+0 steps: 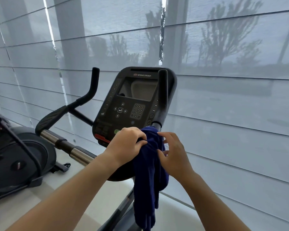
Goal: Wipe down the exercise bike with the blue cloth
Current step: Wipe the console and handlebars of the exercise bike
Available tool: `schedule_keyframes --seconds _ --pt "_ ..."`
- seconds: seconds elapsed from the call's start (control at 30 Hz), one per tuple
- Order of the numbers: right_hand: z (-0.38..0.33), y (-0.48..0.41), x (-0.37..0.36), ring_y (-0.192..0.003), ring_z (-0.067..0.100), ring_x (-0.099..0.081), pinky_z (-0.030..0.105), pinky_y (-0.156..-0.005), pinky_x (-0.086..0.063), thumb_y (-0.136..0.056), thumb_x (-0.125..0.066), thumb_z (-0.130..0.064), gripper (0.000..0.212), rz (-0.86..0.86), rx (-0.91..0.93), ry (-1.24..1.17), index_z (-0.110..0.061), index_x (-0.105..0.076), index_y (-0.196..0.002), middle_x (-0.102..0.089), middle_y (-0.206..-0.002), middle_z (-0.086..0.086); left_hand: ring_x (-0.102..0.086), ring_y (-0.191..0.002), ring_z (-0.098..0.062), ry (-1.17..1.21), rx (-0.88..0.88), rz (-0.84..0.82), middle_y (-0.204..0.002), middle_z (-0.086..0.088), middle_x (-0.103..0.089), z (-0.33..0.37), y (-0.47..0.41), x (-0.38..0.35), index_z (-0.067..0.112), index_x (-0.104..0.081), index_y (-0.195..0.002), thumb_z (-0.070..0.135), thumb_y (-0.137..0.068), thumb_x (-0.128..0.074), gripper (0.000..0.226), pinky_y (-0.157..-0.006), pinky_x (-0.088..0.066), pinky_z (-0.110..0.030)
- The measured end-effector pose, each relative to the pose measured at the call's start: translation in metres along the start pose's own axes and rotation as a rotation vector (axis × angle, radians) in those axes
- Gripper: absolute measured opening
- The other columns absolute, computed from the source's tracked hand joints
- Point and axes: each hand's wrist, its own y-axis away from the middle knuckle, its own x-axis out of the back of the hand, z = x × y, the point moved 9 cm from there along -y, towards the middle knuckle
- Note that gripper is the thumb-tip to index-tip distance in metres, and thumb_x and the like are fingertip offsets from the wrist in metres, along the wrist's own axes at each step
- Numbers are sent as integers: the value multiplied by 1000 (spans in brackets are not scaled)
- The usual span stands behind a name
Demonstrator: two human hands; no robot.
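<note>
Fingers [138,134] of the left hand [125,145] are clamping the bunched dark-blue cloth [147,177]; the right hand [174,154], fingers spread, is touching its side.

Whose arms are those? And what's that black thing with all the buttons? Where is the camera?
The camera sits on a person's head, so you see their own two arms reaching forward. The black thing is the console of an exercise bike: a screen with buttons below it. The left hand grips a blue cloth bunched near the base of the right handlebar; the rest hangs down. The right hand touches the cloth with loose fingers. Behind are window blinds.
</note>
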Motion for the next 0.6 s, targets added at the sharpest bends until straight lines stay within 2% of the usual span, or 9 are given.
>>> schedule_keyframes --seconds 0.07,0.17,0.23,0.3,0.37,0.43,0.5,0.57,0.6 --pt "2 -8 2 -86 9 -56 16 -70 -51 -76 -62 1 40 -3 13 -3 -20 -56 -110 -50 -103 -7 -62 -89 -12 -15 -19 16 -96 3 -68 1 -9 2 15 -71 -93 17 -85 -64 11 -84 -49 -27" --pt "-4 -26 15 -76 6 -54 12 -66 -49 -76 -62 2 31 -6 98 31 -18 -63 -100 -53 -94 -7 -61 -89 -13 -39 -19 93 -95 3 -66 1 -27 14 14 -69 -90 10 -83 -64 9 -82 -47 -24" --pt "-11 -45 30 -76 8 -56 14 -68 -51 -78 -60 2 27 78 152 19 -17 -65 -96 -55 -92 -8 -60 -91 -14 -41 29 130 -97 2 -65 -7 -38 21 15 -68 -92 7 -84 -63 12 -84 -48 -27" --pt "-14 -62 34 -83 9 -58 18 -76 -51 -82 -54 5 28 97 185 -7 -15 -68 -95 -58 -96 -6 -58 -98 -15 -76 123 78 -106 4 -60 -18 -41 18 20 -63 -102 8 -86 -59 20 -87 -49 -32" --pt "-12 -68 23 -95 11 -59 13 -87 -45 -84 -47 6 33 9 194 -2 -13 -69 -98 -64 -104 -2 -54 -110 -16 -124 199 15 -121 7 -54 -21 -36 8 25 -55 -117 15 -89 -55 29 -92 -48 -35" --pt "-5 -61 18 -101 10 -59 9 -92 -40 -82 -42 5 38 -12 197 -4 -12 -69 -102 -66 -110 0 -48 -121 -14 -67 199 -8 -133 6 -48 -11 -25 -4 23 -46 -130 26 -93 -51 38 -101 -41 -32" --pt "5 -51 22 -102 5 -57 14 -94 -42 -78 -41 6 42 43 186 -24 -13 -68 -104 -66 -113 -1 -35 -133 -12 -29 191 -126 -146 3 -37 3 -15 -29 20 -33 -141 42 -94 -44 54 -110 -32 -32" --pt "13 -42 24 -104 4 -55 21 -95 -46 -79 -44 12 44 79 159 -25 -14 -67 -108 -63 -116 -3 -19 -141 -15 -139 196 -252 -156 3 -18 7 -7 -55 21 -13 -148 53 -93 -35 67 -114 -26 -40" --pt "15 -39 23 -106 6 -55 21 -95 -46 -80 -46 13 44 79 147 -16 -13 -66 -109 -63 -118 -2 -17 -142 -17 -182 199 -268 -157 3 -13 6 -5 -60 22 -8 -149 54 -94 -32 68 -114 -26 -42"
